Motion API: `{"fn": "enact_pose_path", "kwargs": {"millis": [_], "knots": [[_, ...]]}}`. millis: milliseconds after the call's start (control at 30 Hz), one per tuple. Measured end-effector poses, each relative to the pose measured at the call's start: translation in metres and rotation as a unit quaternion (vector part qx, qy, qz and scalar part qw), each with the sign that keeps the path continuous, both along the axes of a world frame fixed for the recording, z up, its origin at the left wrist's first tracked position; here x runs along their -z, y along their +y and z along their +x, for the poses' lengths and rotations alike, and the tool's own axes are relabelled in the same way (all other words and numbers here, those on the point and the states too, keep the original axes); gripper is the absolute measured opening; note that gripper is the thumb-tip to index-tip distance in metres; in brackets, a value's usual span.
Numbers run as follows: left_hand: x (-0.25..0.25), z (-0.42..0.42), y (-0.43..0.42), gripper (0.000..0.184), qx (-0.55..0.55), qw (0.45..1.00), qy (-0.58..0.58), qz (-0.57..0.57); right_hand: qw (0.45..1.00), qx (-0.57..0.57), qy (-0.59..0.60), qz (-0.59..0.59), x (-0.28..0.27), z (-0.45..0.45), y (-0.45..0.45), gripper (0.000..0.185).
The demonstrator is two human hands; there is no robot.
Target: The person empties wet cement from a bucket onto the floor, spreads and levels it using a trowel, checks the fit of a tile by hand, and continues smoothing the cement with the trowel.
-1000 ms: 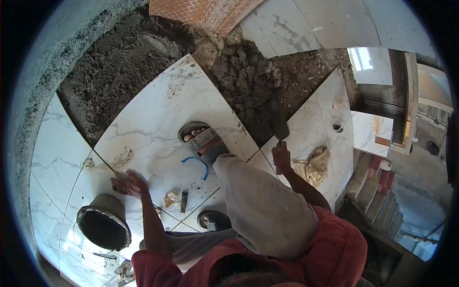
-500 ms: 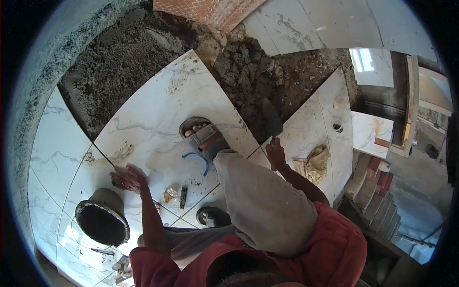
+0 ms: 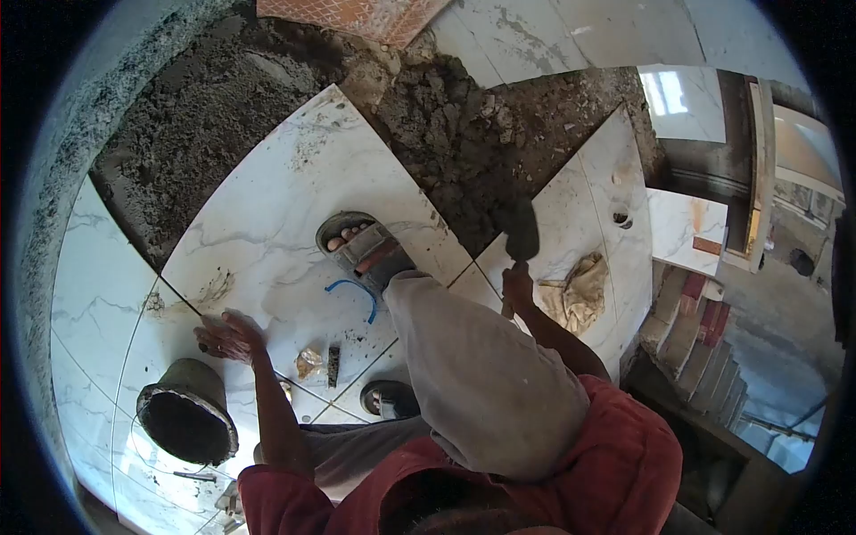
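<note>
My right hand (image 3: 517,291) is closed around the handle of a trowel (image 3: 523,230). The blade points away from me, over the border between wet mortar (image 3: 455,134) and the white marbled tile at right. My left hand (image 3: 230,337) lies on the large white tile (image 3: 259,241), fingers stretched out, beside a joint line. Just below that hand stands a black bucket (image 3: 192,383) with a mortar-crusted rim and dark inside. My sandalled foot (image 3: 361,245) is planted on the big tile, near a blue curved strip (image 3: 361,294).
Dark mortar (image 3: 205,116) covers the floor along the left wall. A crumpled cloth (image 3: 575,294) lies on the right tiles. Small scraps (image 3: 309,362) and a dark bar (image 3: 333,366) sit near my knees. Steps (image 3: 704,343) drop away at far right.
The trowel blade has turned and come off the mortar toward the right tile's edge. My left hand stays on the tile. The whole view has shifted slightly.
</note>
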State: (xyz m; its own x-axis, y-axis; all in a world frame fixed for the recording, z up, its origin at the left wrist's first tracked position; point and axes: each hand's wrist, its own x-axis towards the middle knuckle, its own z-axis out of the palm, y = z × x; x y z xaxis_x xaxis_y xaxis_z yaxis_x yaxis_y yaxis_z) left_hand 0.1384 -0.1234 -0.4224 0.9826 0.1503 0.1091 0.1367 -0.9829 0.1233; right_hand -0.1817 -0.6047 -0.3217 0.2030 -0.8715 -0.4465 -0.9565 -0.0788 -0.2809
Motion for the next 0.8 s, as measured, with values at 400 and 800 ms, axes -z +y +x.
{"fn": "enact_pose_path", "kwargs": {"millis": [400,800], "knots": [[0.0,0.0,0.003,0.068,-0.024,0.998,-0.001,-0.053,0.976,-0.217,0.014,0.03,-0.033,0.013,0.014,0.029],[0.006,0.0,0.004,0.068,-0.033,0.998,0.001,-0.057,0.927,-0.366,0.078,-0.029,0.02,0.001,-0.125,0.037]]}}
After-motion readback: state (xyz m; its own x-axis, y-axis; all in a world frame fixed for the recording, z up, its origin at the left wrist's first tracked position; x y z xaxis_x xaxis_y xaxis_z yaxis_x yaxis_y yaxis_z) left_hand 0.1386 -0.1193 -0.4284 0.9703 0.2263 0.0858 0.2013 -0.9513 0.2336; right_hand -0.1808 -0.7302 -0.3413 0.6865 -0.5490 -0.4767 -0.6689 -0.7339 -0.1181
